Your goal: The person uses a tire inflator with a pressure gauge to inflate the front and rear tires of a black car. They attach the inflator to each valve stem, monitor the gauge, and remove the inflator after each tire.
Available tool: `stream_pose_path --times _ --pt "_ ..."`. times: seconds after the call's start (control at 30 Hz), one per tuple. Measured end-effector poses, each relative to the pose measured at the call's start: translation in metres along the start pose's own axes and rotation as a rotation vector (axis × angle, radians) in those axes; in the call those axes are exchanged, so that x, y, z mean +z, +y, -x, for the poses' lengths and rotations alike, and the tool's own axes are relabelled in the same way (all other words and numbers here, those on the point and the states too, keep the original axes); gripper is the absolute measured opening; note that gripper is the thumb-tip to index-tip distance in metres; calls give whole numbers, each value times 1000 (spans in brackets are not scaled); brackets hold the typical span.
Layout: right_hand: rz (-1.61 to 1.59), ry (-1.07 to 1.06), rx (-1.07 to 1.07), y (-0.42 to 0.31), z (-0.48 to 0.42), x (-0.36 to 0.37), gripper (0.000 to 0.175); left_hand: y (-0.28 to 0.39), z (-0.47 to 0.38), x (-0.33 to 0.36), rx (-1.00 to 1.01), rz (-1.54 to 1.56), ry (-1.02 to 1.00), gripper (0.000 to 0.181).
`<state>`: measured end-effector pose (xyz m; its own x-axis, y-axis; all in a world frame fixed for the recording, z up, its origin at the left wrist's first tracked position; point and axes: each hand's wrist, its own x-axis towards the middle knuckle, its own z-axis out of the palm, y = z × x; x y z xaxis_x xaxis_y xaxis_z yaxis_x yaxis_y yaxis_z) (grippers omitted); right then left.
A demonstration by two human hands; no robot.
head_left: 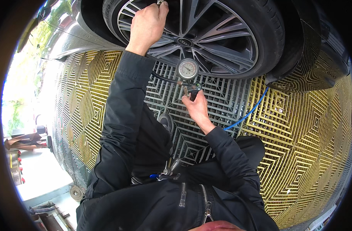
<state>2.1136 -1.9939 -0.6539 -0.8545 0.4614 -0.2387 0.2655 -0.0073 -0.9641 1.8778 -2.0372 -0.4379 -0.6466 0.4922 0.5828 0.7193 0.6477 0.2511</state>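
My right hand point(196, 108) grips the black handle of a tyre inflator point(195, 91), with fingers by its brass-coloured lever. A round pressure gauge point(188, 69) with a white dial sits on top of the inflator, in front of the wheel. My left hand point(148, 24) is closed around a small metal air chuck point(160, 3) at the wheel's upper left; its tip is cut off by the picture's edge. A black hose point(164, 79) runs from the inflator behind my left sleeve. The spoked alloy wheel point(184, 42) bears an Audi emblem and carries a black tyre point(269, 37).
A blue air line point(248, 114) curves over the yellow and grey floor grating point(279, 101) on the right. The glossy car body point(311, 75) flanks the tyre. A rolled mat point(76, 193) and a white surface point(40, 170) with several items are at left.
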Motion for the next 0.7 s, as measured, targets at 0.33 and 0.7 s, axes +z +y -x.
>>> stream_pose_path --times 0.33,0.7 --pt "13 3 -9 -3 0 0 40 6 -1 1 -3 -50 32 51" --pt "19 2 3 -4 2 -2 41 9 2 -2 -37 -21 14 51"
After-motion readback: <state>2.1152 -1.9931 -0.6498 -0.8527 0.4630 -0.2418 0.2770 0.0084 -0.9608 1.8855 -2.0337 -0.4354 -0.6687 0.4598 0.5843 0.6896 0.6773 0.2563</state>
